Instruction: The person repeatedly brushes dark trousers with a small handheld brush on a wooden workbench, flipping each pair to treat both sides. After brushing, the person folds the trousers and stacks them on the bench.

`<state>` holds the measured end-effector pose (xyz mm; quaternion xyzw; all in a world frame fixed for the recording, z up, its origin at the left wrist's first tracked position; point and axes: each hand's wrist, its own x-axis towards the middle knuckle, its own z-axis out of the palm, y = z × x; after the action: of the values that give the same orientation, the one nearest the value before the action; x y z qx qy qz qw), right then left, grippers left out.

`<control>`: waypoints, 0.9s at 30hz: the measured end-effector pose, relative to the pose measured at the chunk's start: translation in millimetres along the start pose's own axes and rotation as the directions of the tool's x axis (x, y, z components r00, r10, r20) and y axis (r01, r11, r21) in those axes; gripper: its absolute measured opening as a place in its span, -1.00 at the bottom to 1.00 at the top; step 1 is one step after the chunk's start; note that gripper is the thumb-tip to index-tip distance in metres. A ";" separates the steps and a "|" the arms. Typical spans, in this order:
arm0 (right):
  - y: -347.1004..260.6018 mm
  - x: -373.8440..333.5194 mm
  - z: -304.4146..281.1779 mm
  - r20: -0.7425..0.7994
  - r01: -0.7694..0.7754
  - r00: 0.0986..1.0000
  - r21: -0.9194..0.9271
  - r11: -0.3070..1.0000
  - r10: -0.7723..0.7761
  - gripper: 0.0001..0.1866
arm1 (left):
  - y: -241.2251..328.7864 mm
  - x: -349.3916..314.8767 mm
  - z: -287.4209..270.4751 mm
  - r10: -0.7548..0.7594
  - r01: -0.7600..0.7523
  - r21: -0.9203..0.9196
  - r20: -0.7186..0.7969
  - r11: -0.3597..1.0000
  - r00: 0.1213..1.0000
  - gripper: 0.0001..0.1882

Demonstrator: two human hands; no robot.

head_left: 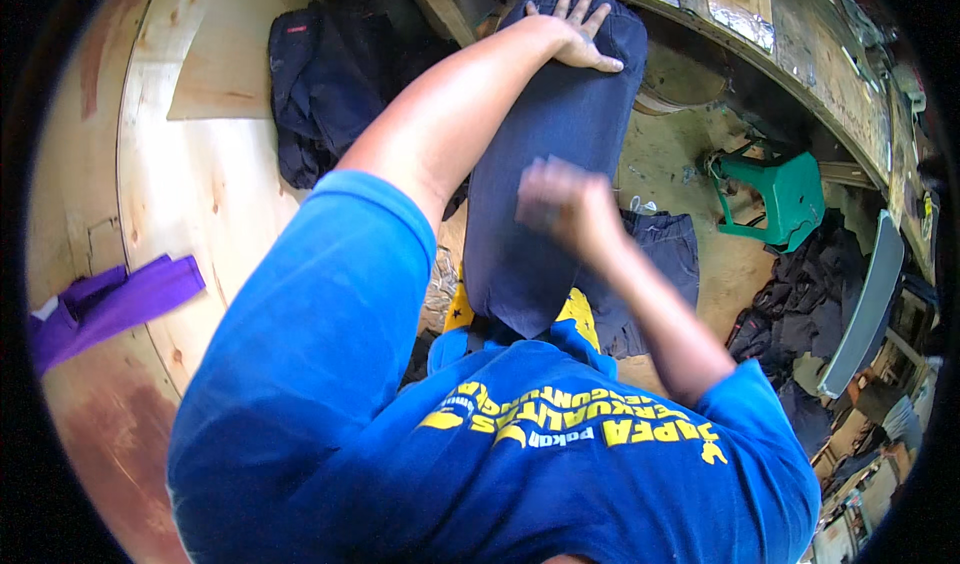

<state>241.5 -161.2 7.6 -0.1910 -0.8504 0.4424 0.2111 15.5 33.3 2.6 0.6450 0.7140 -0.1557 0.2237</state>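
A long folded piece of dark navy denim [560, 114], apparently a pair of trousers, stretches away from my lap toward the bench. My left hand [582, 32] lies flat on its far end with the fingers spread. Over the middle of the denim is my right hand [568, 204], smeared by motion; its fingers cannot be made out, nor whether it touches the cloth. Beside my right forearm lies another dark garment with a gathered waist [650, 264]. Yellow cloth with dark stars [580, 319] shows under the denim's near end.
Dark garments [310, 94] are heaped at the far left, and more [805, 299] at the right. Purple cloth [125, 304] lies on the wooden boards [225, 204]. A green plastic stool [775, 199] stands right, under a cluttered wooden bench [800, 74].
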 end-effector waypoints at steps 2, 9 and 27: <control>-42.8 -57.8 28.3 0.344 -0.196 0.929 0.141 0.970 0.137 -0.55 | -0.8 1.9 1.3 0.002 -0.002 0.002 -0.009 1.000 1.000 0.40; 21.4 56.4 -47.4 -0.046 -0.018 0.999 0.186 0.982 0.027 -0.76 | 1.6 -6.1 -7.2 -0.002 0.003 0.029 -0.011 1.000 1.000 0.40; 21.7 -23.8 -6.0 -0.106 -0.222 0.969 0.041 0.974 0.225 -0.61 | 3.0 10.2 -5.5 0.072 -0.088 0.145 0.109 0.985 0.991 0.39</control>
<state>267.6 -157.6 -11.9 -0.3064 -0.8043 0.4642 0.2091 17.2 45.1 2.2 0.6793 0.6610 -0.2330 0.2174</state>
